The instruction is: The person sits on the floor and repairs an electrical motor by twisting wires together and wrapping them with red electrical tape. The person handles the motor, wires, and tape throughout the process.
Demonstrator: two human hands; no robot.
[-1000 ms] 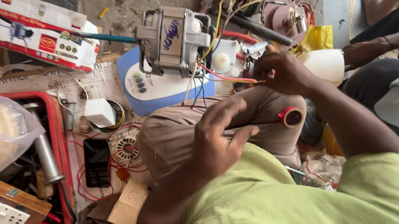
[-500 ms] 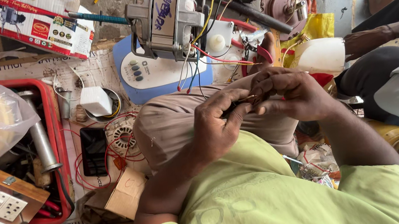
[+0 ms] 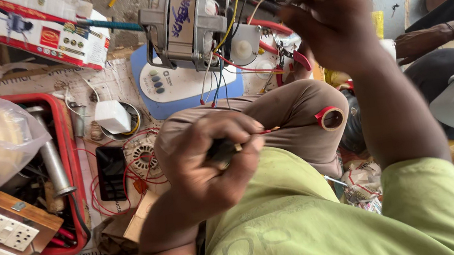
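My left hand [image 3: 214, 159] grips a dark tool [image 3: 221, 149] above my knee [image 3: 290, 112]. My right hand [image 3: 330, 16] is raised, fingers loosely open, near the motor [image 3: 181, 23].

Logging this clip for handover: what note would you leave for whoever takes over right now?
Left hand: shut on a small dark tool; a red wire runs from it toward the red tape roll on the knee.
Right hand: up by the motor's loose wires; grip unclear from behind.
Motor stands on the blue-and-white appliance base, red-handled pliers beside it.
Done: no finished joint visible.
Left: the motor's wires hang loose.
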